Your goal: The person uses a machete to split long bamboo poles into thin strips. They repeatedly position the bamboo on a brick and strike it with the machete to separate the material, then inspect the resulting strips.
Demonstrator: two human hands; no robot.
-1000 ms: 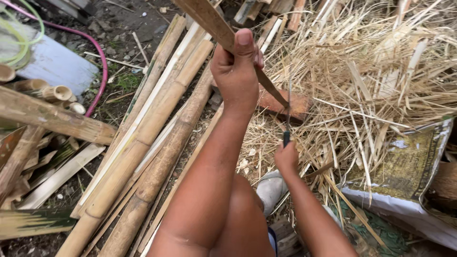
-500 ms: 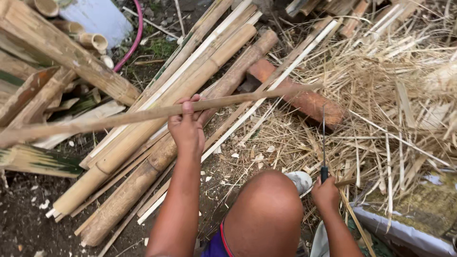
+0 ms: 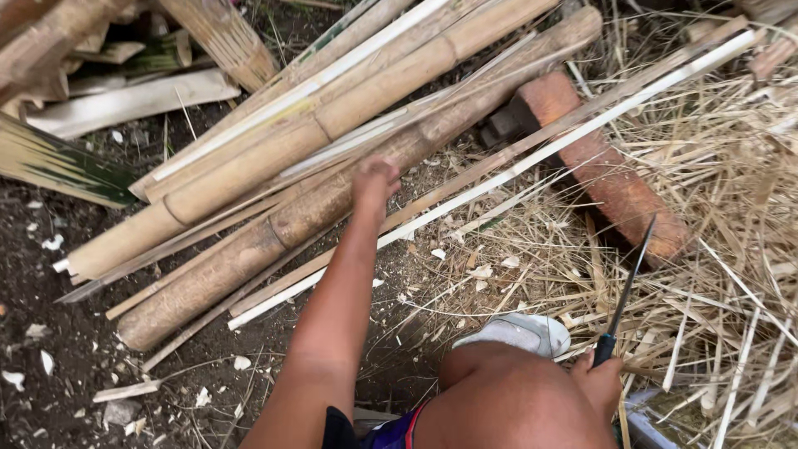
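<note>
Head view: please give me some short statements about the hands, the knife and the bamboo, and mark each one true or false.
1. The right hand holds a knife with its blade pointing away from the person. True.
2. The left hand grips the knife. False: it reaches over the bamboo poles, with no knife in it.
3. A reddish wooden block lies on the dry shavings. True.
4. The bamboo poles stand upright. False: they lie on the ground.

Thin dark knife blade points up over straw.
</note>
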